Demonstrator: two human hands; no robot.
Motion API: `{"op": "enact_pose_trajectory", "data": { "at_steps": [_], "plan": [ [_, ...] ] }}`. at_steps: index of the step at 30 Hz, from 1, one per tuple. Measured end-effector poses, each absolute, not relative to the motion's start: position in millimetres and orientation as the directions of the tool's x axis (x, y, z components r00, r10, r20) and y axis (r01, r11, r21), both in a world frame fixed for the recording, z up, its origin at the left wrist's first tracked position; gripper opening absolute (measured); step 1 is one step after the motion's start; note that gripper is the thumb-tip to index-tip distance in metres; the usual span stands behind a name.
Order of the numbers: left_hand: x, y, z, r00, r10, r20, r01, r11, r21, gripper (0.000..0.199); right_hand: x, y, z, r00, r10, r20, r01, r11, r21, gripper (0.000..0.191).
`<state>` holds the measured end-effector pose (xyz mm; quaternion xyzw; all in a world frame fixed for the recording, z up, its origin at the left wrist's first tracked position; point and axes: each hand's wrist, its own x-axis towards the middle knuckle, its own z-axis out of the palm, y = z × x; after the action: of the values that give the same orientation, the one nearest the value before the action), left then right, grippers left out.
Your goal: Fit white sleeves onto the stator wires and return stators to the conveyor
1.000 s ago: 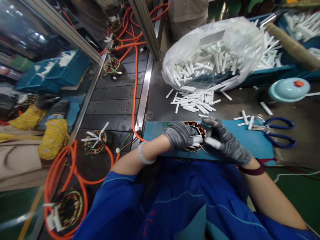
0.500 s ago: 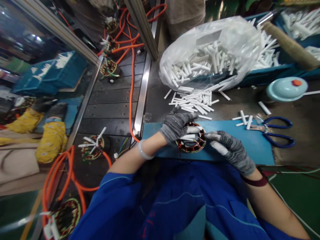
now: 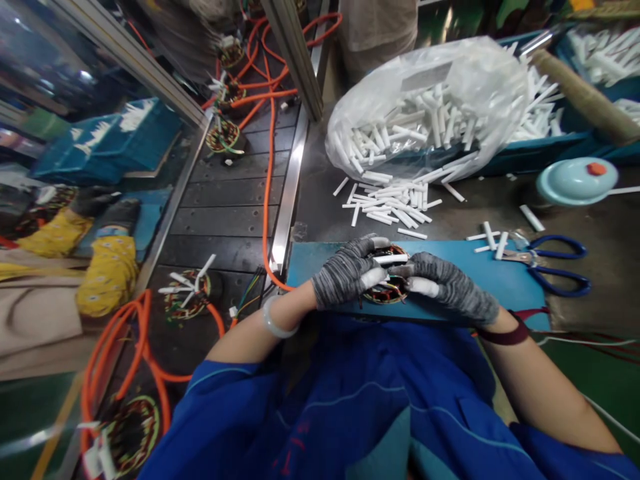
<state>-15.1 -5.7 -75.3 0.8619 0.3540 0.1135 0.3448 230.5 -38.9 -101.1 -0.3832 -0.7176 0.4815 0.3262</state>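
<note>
A round coil ring with copper windings (image 3: pixel 386 293) lies on the blue mat (image 3: pixel 480 283). My left hand (image 3: pixel 350 272), in a grey glove with whitish fingertips, is at the ring's left side, fingers bent around its edge. A white tube (image 3: pixel 391 259) lies across the ring's upper part, near those fingertips. From the right, my right hand (image 3: pixel 445 283), gloved the same way, has its fingers closed at the ring's right edge and inner wires. What its fingertips pinch is too small to make out.
Loose white tubes (image 3: pixel 395 203) lie beyond the mat, before a plastic bag of tubes (image 3: pixel 430 113). Blue-handled scissors (image 3: pixel 557 263) and a light blue bottle (image 3: pixel 577 181) are at right. Left, a slatted line carries coil rings (image 3: pixel 187 293) and orange hoses (image 3: pixel 270 187). Another person's gloved hands (image 3: pixel 120 217) show far left.
My left hand has drawn back to the ring's left side from its far edge. My right hand has moved left against the ring. A white tube now lies across the ring's upper part.
</note>
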Motion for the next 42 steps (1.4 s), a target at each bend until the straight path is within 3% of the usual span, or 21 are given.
{"op": "enact_pose_trajectory", "data": {
  "at_steps": [4, 10, 14, 19, 23, 28, 31, 35, 37, 42],
  "plan": [
    [-20.5, -3.6, -80.3, 0.718, 0.696, 0.024, 0.341, -0.382, 0.859, 0.041, 220.3, -39.7, -100.5, -0.437, 0.887, 0.149, 0.160, 0.240, -0.958, 0.031],
    [-19.3, -3.9, -85.2, 0.721, 0.692, 0.031, 0.253, -0.305, 0.918, 0.053, 213.1, -41.8, -111.4, -0.339, 0.931, 0.136, 0.250, 0.228, -0.941, 0.036],
    [-21.4, 4.8, -82.2, 0.766, 0.640, 0.061, 0.296, -0.436, 0.850, 0.033, 213.2, -42.5, -115.8, -0.303, 0.940, 0.160, 0.371, 0.271, -0.888, 0.037],
    [-18.6, 12.6, -78.4, 0.767, 0.641, 0.002, 0.428, -0.514, 0.744, 0.028, 214.0, -52.4, -125.2, -0.266, 0.942, 0.206, 0.451, 0.310, -0.837, 0.026],
    [4.9, 11.3, -82.9, 0.769, 0.631, 0.097, 0.507, -0.696, 0.509, 0.035, 222.5, -60.7, -135.6, -0.220, 0.965, 0.144, 0.296, 0.207, -0.932, 0.026],
    [26.6, 8.6, -71.2, 0.771, 0.633, 0.064, 0.526, -0.690, 0.497, 0.041, 240.7, -73.9, -140.5, -0.159, 0.985, 0.060, 0.131, 0.081, -0.988, 0.030],
    [6.7, 6.4, -53.3, 0.729, 0.682, 0.055, 0.558, -0.639, 0.529, 0.068, 242.2, -86.9, -132.9, -0.216, 0.975, 0.055, 0.212, 0.102, -0.972, 0.021],
    [-37.7, 3.7, -59.0, 0.860, 0.510, -0.009, 0.413, -0.686, 0.598, 0.111, 229.5, -90.7, -123.0, -0.477, 0.873, 0.099, 0.295, 0.265, -0.918, 0.024],
    [-51.7, 1.0, -74.1, 0.869, 0.493, -0.044, 0.440, -0.727, 0.527, 0.114, 223.0, -84.1, -121.0, -0.466, 0.872, 0.150, 0.364, 0.344, -0.865, 0.029],
    [-52.8, -9.6, -97.8, 0.713, 0.696, -0.085, 0.688, -0.672, 0.275, 0.096, 208.0, -55.7, -107.9, -0.313, 0.921, 0.230, 0.635, 0.384, -0.670, 0.056]
  ]
}}
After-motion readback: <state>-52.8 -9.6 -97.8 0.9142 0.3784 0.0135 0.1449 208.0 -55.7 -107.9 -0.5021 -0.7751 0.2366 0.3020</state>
